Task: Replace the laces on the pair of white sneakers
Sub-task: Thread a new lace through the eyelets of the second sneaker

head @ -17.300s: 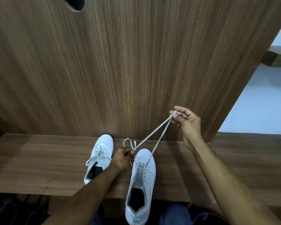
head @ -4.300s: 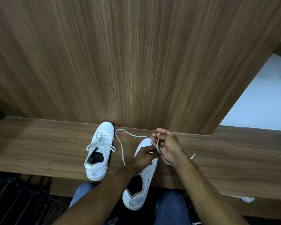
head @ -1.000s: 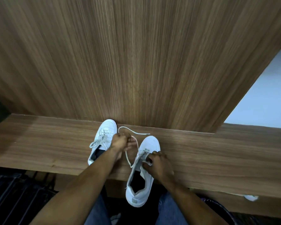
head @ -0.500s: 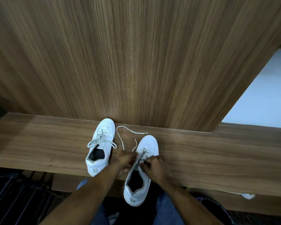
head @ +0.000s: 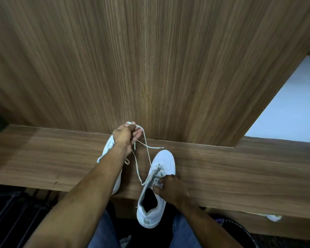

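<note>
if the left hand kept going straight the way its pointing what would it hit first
Most likely the upright wooden panel. The left hand, gripping the lace, points away from the person over the ledge, and nothing shows between its fingers and the panel, though depth is hard to judge.

White sneakers [head: 157,194], pale grey-white lace [head: 147,149]; brown wood-grain tabletop [head: 240,176] and far panel [head: 150,59]; blue jeans [head: 104,233]; pale blue floor [head: 290,113] right.

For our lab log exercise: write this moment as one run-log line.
step: lacing right-hand sneaker | left hand: pulls lace up | right hand: holds sneaker at eyelets | other sneaker: laced, on wooden ledge
</note>
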`<state>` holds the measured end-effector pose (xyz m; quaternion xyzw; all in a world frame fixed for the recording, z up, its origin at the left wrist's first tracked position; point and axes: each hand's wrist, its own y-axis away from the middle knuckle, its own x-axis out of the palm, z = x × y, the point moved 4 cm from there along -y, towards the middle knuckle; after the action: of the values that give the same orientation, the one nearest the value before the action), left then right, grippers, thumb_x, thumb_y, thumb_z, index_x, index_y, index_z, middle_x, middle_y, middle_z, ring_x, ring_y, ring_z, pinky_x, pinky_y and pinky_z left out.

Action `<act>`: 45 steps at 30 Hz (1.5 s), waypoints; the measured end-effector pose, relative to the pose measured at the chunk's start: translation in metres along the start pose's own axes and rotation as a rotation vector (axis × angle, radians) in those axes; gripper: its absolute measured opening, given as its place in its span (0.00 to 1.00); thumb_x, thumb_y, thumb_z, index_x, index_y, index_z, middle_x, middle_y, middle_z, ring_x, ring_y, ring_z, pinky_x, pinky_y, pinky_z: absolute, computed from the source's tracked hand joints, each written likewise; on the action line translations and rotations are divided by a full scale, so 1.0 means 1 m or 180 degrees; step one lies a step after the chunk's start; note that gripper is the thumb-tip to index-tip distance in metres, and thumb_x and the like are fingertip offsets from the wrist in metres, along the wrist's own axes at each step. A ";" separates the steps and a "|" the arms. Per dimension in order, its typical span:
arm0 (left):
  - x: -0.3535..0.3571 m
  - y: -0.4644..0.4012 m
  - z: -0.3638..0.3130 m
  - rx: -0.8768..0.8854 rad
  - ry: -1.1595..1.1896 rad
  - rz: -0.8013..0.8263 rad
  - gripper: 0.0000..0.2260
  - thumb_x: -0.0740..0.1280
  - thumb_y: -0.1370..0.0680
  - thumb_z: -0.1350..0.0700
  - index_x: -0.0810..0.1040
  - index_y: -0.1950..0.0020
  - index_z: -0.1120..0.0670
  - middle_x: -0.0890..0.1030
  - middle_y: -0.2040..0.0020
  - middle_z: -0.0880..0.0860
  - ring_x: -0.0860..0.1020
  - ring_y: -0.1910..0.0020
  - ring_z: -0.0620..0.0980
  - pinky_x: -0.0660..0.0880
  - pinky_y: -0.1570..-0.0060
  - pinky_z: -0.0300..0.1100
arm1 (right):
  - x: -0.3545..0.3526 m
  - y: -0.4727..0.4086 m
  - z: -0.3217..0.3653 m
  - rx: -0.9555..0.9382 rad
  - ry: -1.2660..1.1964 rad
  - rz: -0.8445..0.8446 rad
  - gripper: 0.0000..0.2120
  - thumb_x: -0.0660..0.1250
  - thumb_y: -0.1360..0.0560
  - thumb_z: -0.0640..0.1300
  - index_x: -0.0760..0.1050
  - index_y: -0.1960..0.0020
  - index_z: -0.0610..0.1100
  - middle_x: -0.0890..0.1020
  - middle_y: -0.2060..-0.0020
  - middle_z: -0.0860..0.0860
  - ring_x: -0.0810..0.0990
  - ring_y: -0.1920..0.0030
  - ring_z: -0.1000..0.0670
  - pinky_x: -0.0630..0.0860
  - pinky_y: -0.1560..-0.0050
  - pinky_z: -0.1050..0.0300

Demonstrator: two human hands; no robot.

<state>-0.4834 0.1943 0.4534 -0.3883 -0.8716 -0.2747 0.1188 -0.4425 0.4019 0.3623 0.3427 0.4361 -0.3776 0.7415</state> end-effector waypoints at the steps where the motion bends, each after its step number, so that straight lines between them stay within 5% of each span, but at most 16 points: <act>1: -0.003 0.001 -0.001 0.0002 -0.0098 -0.0044 0.02 0.65 0.21 0.62 0.76 0.52 0.57 0.80 0.64 0.54 0.82 0.70 0.47 0.80 0.67 0.38 | 0.000 0.000 0.000 0.0027 -0.0020 0.0011 0.23 0.64 0.29 0.66 0.81 0.44 0.50 0.83 0.46 0.53 0.79 0.43 0.51 0.74 0.47 0.57; 9: -0.052 0.035 0.107 -0.1022 -0.2715 0.0456 0.07 0.69 0.24 0.54 0.75 0.57 0.56 0.74 0.68 0.54 0.69 0.79 0.46 0.66 0.77 0.33 | 0.003 0.002 0.001 0.0169 -0.0219 0.0033 0.19 0.64 0.30 0.64 0.80 0.53 0.49 0.84 0.54 0.52 0.81 0.51 0.50 0.70 0.59 0.59; 13: -0.043 0.034 0.110 -0.0396 -0.3172 0.0405 0.10 0.71 0.27 0.58 0.76 0.67 0.58 0.78 0.69 0.55 0.75 0.74 0.48 0.75 0.73 0.38 | 0.004 0.001 0.001 0.0190 -0.0215 0.0053 0.18 0.65 0.29 0.63 0.79 0.55 0.48 0.84 0.55 0.51 0.82 0.51 0.49 0.73 0.57 0.57; 15: -0.031 0.032 0.100 -0.0292 -0.3009 0.0383 0.08 0.68 0.26 0.62 0.78 0.65 0.61 0.79 0.72 0.56 0.76 0.78 0.47 0.75 0.75 0.39 | 0.005 0.002 0.000 0.0170 -0.0182 0.0065 0.19 0.64 0.29 0.62 0.79 0.56 0.47 0.84 0.55 0.50 0.82 0.51 0.48 0.73 0.56 0.57; 17: -0.022 0.026 0.082 -0.0325 -0.2047 0.0214 0.09 0.64 0.23 0.67 0.75 0.64 0.60 0.77 0.74 0.54 0.75 0.81 0.44 0.72 0.79 0.35 | 0.005 0.002 0.001 0.0157 -0.0152 0.0070 0.19 0.63 0.29 0.63 0.79 0.56 0.47 0.84 0.55 0.50 0.81 0.51 0.48 0.73 0.54 0.57; 20: -0.007 0.012 0.041 -0.0248 -0.0910 0.0065 0.06 0.65 0.21 0.61 0.76 0.58 0.58 0.80 0.70 0.54 0.80 0.73 0.46 0.80 0.70 0.39 | 0.006 0.002 0.001 0.0185 -0.0118 0.0107 0.20 0.63 0.28 0.64 0.80 0.49 0.49 0.84 0.50 0.53 0.81 0.47 0.50 0.74 0.51 0.57; 23: -0.007 0.004 0.012 -0.0026 -0.0625 -0.0057 0.04 0.65 0.21 0.59 0.76 0.56 0.55 0.81 0.68 0.51 0.81 0.71 0.45 0.79 0.67 0.37 | 0.009 0.002 0.001 0.0231 -0.0153 0.0137 0.21 0.63 0.29 0.65 0.80 0.46 0.51 0.83 0.49 0.54 0.80 0.46 0.51 0.74 0.49 0.57; 27: -0.024 0.012 0.040 -0.0397 -0.0988 -0.0046 0.02 0.64 0.21 0.58 0.76 0.52 0.54 0.78 0.66 0.52 0.76 0.73 0.47 0.71 0.75 0.36 | 0.008 0.003 0.001 0.0237 -0.0225 0.0107 0.20 0.63 0.29 0.64 0.81 0.50 0.50 0.84 0.52 0.54 0.81 0.48 0.51 0.75 0.51 0.57; 33: -0.046 0.043 0.108 -0.1041 -0.2416 0.0532 0.09 0.70 0.25 0.56 0.74 0.63 0.55 0.73 0.71 0.53 0.68 0.81 0.45 0.63 0.78 0.33 | 0.007 0.004 0.001 0.0178 -0.0229 0.0004 0.19 0.64 0.28 0.62 0.80 0.53 0.48 0.84 0.54 0.52 0.82 0.50 0.50 0.74 0.55 0.58; 37: -0.046 0.034 0.111 -0.0749 -0.2851 0.0512 0.12 0.71 0.30 0.61 0.73 0.73 0.57 0.76 0.72 0.59 0.72 0.77 0.52 0.67 0.73 0.40 | 0.007 0.005 0.000 0.0184 -0.0199 -0.0012 0.20 0.64 0.28 0.63 0.81 0.50 0.48 0.84 0.52 0.51 0.81 0.49 0.49 0.75 0.53 0.57; 41: -0.061 0.003 0.127 -0.0527 -0.3180 0.0294 0.13 0.66 0.43 0.47 0.76 0.75 0.58 0.80 0.71 0.60 0.80 0.70 0.59 0.76 0.66 0.49 | 0.007 0.006 0.000 0.0193 -0.0210 -0.0018 0.20 0.64 0.28 0.63 0.80 0.49 0.48 0.84 0.51 0.52 0.81 0.49 0.49 0.75 0.52 0.57; 45: -0.050 0.036 0.115 -0.0520 -0.3067 0.0138 0.15 0.69 0.38 0.48 0.80 0.60 0.59 0.83 0.55 0.64 0.82 0.55 0.62 0.78 0.58 0.48 | 0.008 0.006 -0.001 0.0222 -0.0285 0.0022 0.22 0.65 0.28 0.62 0.80 0.44 0.47 0.84 0.48 0.51 0.81 0.46 0.49 0.77 0.49 0.56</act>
<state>-0.4221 0.2496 0.3519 -0.4973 -0.7947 -0.1287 -0.3232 -0.4349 0.4033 0.3556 0.3527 0.3879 -0.4050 0.7491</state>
